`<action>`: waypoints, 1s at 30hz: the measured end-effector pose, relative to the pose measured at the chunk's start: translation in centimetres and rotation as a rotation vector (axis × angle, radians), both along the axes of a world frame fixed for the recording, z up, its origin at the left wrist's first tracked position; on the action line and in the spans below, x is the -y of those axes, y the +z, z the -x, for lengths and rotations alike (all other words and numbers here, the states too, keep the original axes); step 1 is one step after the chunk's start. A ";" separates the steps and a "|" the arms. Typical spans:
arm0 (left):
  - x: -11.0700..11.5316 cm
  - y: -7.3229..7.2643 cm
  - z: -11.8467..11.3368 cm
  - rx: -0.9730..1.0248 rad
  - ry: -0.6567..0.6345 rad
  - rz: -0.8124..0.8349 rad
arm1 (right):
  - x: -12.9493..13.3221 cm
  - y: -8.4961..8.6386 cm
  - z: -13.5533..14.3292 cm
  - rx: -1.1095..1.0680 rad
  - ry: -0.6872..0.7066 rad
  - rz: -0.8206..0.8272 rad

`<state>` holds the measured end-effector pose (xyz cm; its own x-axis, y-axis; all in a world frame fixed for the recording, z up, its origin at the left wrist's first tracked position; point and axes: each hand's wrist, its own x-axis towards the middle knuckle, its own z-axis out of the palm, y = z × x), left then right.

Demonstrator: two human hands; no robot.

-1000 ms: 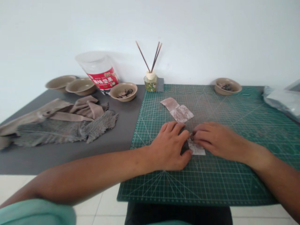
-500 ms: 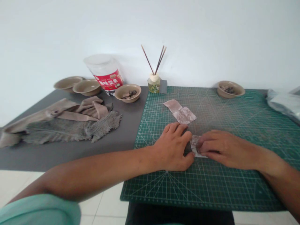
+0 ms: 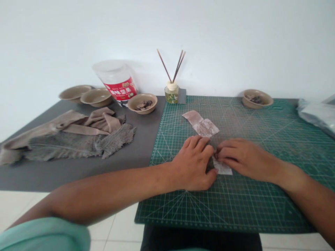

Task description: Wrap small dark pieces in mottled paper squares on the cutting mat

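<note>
My left hand [image 3: 195, 164] lies on the green cutting mat [image 3: 199, 205], fingers spread, its thumb and index finger at the left edge of a pale, brown-smudged piece [image 3: 223, 169] that looks like paper or cloth. My right hand [image 3: 239, 158] has its fingers pinched together over the upper part of that piece. Whatever sits between those fingertips is hidden from me. Just beyond my hands lies a second smudged piece [image 3: 208, 128], creased across its middle, flat on the mat.
Left lie crumpled grey-brown cloths [image 3: 78, 139]. Behind them stand two bowls [image 3: 96, 97], a clear tub [image 3: 120, 87] and a bowl of small dark pieces [image 3: 142, 104]. A reed diffuser [image 3: 172, 93] is by the wall; another filled bowl [image 3: 258, 99] and a plastic bag [image 3: 316, 113] are right.
My right hand has slid up and slightly left over the smudged piece, uncovering more of its lower right corner. My left hand has stayed in place.
</note>
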<state>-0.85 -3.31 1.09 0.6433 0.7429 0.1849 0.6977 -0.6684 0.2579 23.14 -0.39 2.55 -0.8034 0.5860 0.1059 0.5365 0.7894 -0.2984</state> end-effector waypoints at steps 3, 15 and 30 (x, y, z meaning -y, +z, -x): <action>0.0 0.0 0.0 0.002 0.000 -0.002 | 0.1 0.3 -0.2 0.033 0.021 0.079; 0.0 0.1 0.0 -0.012 -0.010 -0.004 | 0.2 0.3 -0.2 0.020 0.076 0.172; 0.0 0.0 0.0 -0.006 -0.006 -0.002 | -0.1 0.0 0.1 -0.034 -0.031 0.132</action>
<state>-0.87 -3.29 1.07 0.6489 0.7386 0.1827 0.6953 -0.6731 0.2519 23.08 -0.31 2.54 -0.7819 0.6212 0.0530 0.5479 0.7252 -0.4171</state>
